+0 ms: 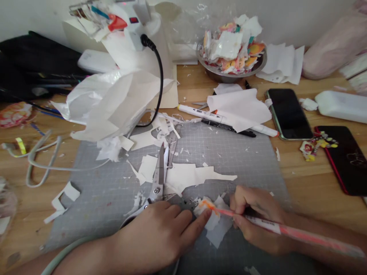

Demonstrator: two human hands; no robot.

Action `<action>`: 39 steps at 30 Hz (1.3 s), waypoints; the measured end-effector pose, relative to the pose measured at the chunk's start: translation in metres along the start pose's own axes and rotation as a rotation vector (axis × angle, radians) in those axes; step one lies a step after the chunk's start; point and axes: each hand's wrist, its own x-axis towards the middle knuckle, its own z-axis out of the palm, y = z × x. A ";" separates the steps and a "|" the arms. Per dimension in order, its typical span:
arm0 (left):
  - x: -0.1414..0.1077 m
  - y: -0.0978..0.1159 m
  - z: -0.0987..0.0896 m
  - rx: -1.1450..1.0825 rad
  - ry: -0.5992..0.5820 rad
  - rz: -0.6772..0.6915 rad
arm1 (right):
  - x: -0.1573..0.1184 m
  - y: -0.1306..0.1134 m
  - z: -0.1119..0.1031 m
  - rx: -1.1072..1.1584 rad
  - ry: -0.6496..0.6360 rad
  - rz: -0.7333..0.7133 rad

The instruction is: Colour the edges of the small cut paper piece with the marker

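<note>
My right hand (258,217) is closed around a slim pink-orange pen (304,235) with a clear barrel and a white label. Its tip meets a small white paper piece (210,221) streaked with orange. My left hand (164,233) lies palm down, its index finger stretched onto the edge of that piece and the other fingers bent, gripping nothing visible. A greyish scrap (219,236) lies beneath the coloured piece. Scissors (157,185) with parted blades point away from me, their handles partly hidden by my left hand. Cut white paper (183,177) surrounds the blades.
A grey cutting mat (243,160) covers the wooden table. Behind it are a metal bowl (229,74) heaped with coloured paper pieces, markers (197,114) and crumpled paper (114,99). Two phones (289,112) lie at right. A white cable (43,166) loops at left below a power strip (132,26).
</note>
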 end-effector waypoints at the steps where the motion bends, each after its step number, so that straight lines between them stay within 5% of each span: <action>1: 0.000 0.000 0.000 0.000 0.000 0.001 | 0.000 0.000 0.000 0.013 0.003 0.022; 39: 0.001 -0.001 -0.002 0.028 -0.004 0.013 | 0.002 0.000 0.000 0.000 -0.004 0.040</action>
